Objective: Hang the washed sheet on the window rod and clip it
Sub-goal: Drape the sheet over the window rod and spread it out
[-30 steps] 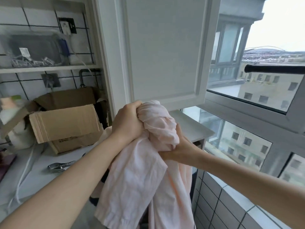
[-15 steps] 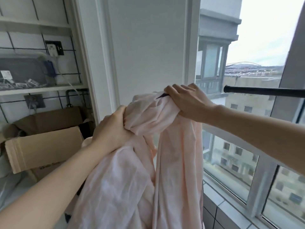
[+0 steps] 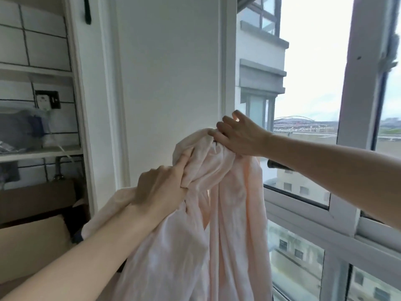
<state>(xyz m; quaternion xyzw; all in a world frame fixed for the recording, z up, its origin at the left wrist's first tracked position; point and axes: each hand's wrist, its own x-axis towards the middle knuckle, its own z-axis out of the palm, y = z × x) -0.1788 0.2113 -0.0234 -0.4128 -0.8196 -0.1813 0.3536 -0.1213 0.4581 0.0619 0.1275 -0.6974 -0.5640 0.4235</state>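
Observation:
A pale pink washed sheet [image 3: 227,213] hangs bunched in front of me, its top gathered over the end of the black window rod [image 3: 275,165]. My left hand [image 3: 160,187] grips a wad of the sheet below and to the left of the rod's end. My right hand [image 3: 238,135] presses the top fold of the sheet against the rod, fingers partly spread. Most of the rod is hidden behind my right forearm and the cloth. No clip is in view.
A white cabinet panel [image 3: 169,83] stands directly behind the sheet. White window frames [image 3: 355,83] and glass lie to the right, with buildings outside. Shelves [image 3: 41,152] and cardboard boxes [image 3: 32,246] sit at the left.
Both hands have lifted the sheet higher and to the right, and its top now lies over the rod's end. My right hand has loosened from a fist to spread fingers.

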